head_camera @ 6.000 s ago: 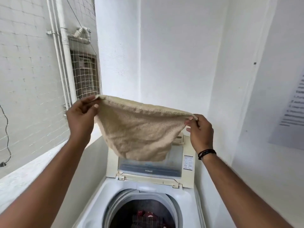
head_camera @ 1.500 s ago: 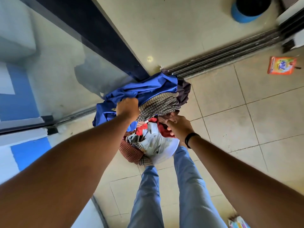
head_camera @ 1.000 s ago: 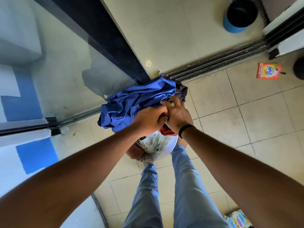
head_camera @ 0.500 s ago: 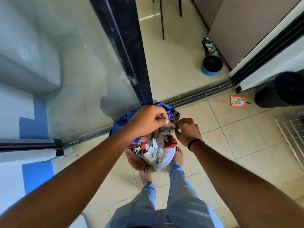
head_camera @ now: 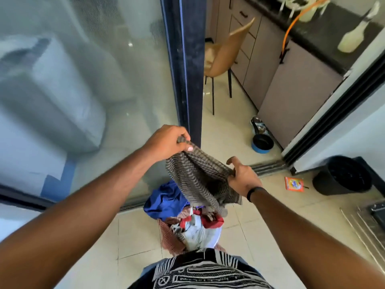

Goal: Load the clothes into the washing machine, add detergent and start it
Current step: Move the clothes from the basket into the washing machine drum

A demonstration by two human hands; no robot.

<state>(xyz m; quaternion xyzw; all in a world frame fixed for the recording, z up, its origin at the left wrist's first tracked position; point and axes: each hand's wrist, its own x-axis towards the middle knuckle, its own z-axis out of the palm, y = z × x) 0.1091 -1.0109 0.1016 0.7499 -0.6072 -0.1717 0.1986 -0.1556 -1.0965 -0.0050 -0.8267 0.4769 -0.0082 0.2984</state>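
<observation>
A grey-brown checked cloth (head_camera: 198,180) hangs stretched between both my hands above the laundry pile. My left hand (head_camera: 166,142) pinches its upper left corner. My right hand (head_camera: 242,178) grips its right edge, with a black band on the wrist. Below on the tiled floor lies the pile of clothes (head_camera: 187,222), with a blue garment (head_camera: 164,203), red and white pieces. An orange detergent sachet (head_camera: 294,183) lies on the floor to the right. The washing machine shows only as a blurred reflection in the glass door (head_camera: 83,90).
A dark door frame (head_camera: 184,65) stands just behind my left hand. A tan chair (head_camera: 227,53) and kitchen cabinets (head_camera: 277,84) lie beyond the doorway. A blue bowl (head_camera: 262,143) sits by the sliding track, a black bin (head_camera: 343,176) at the right.
The view has tilted up from the floor. My hands have lifted the checked cloth out of the pile and spread it apart; the blue garment stays on the pile.
</observation>
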